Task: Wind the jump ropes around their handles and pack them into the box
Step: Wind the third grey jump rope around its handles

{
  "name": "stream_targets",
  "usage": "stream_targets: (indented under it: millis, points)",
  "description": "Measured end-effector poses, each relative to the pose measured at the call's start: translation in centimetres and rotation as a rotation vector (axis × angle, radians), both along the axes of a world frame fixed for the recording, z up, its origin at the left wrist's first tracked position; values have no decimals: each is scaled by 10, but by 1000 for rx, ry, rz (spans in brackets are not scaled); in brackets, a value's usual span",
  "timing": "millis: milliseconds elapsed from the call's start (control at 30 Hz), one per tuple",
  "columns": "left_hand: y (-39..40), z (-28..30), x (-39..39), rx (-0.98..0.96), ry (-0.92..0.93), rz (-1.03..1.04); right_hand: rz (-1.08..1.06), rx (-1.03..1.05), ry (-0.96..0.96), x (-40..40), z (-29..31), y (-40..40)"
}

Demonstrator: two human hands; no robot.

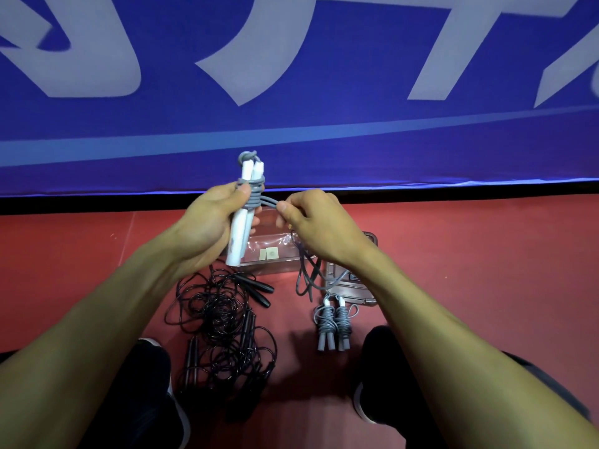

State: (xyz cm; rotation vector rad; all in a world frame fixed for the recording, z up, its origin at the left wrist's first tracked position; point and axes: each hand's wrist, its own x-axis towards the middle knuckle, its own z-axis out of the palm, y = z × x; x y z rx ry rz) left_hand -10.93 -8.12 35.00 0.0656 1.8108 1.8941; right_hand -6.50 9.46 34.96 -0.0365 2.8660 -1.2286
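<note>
Sports hall: red court floor, blue banner.

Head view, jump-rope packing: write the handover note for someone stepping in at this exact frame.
Left hand grips the white handles upright, a few grey turns already around them.
Right hand pinches the grey rope beside the wraps; its slack hangs down over the clear box.
Done: two grey-handled wound ropes lie on the floor by the lid.
Left: finish this winding, untangle and wind the black ropes, pack everything; nothing wound is visibly in the box.
</note>
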Motion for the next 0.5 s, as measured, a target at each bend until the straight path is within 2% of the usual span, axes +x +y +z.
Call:
stream_targets:
  millis: [100, 267, 400, 500]
  points:
    - [-3, -1, -1, -92, 114, -58, 18, 25, -18, 1, -1, 0]
    - [-3, -4, 3, -241, 304, -37, 58, 48, -55, 0, -2, -4]
    - [-1, -6, 6, -366, 346, -61, 94, 57, -91, 0, -3, -5]
    - [3, -6, 8, -280, 346, -94, 88, 66, -123, 1, 0, -3]
